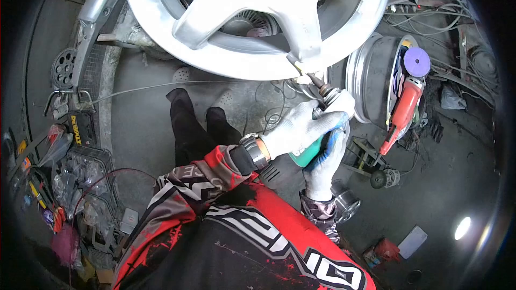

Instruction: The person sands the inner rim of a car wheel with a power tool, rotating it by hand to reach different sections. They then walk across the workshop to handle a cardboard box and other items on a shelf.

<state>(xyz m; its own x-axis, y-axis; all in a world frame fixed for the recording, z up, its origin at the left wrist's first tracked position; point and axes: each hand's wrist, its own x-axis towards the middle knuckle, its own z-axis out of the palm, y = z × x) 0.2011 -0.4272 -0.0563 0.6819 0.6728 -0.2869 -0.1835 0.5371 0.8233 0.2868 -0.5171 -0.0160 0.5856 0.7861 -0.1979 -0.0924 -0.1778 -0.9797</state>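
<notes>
Both my hands wear white work gloves and are closed on a green die grinder (307, 153). My left hand (298, 128) wraps over its front part, with a watch at that wrist. My right hand (329, 162) grips it from the right side, partly behind the left. The metal nose of the tool points up and left, and its slim tip overlaps the lower edge of a silver alloy wheel (236, 67) where a spoke meets the rim. That wheel fills the top of the view, face toward me.
At the right, a red angle grinder (404, 110) with a purple disc leans on another wheel rim (371, 78). Cables (441, 13) tangle at the upper right. A crate (88, 166) with plastic bags stands left. A small wheeled metal piece (371, 164) lies on the floor.
</notes>
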